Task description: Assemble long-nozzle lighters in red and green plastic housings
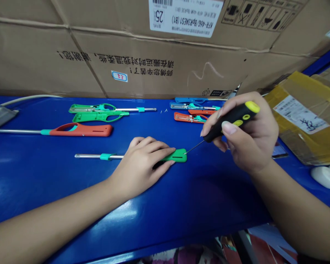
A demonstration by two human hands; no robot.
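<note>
My left hand (pixel 145 163) is closed over the handle of a green long-neck lighter (pixel 177 156), pressing it to the blue table. The lighter's metal tube with its teal collar (pixel 106 156) points left, and the middle of the handle is hidden under my fingers. In my right hand (pixel 253 135) is a black-and-yellow screwdriver (pixel 231 123), held at a slant. Its thin shaft reaches down to the left, and the tip meets the end of the green handle at a small screw spot.
Behind the green lighter lie an orange lighter (pixel 85 130), an opened green lighter (pixel 99 112), opened blue and orange ones (pixel 191 116), and tiny screws (pixel 164 110). A large cardboard box (pixel 143 47) stands along the back; a taped box (pixel 299 135) sits at right.
</note>
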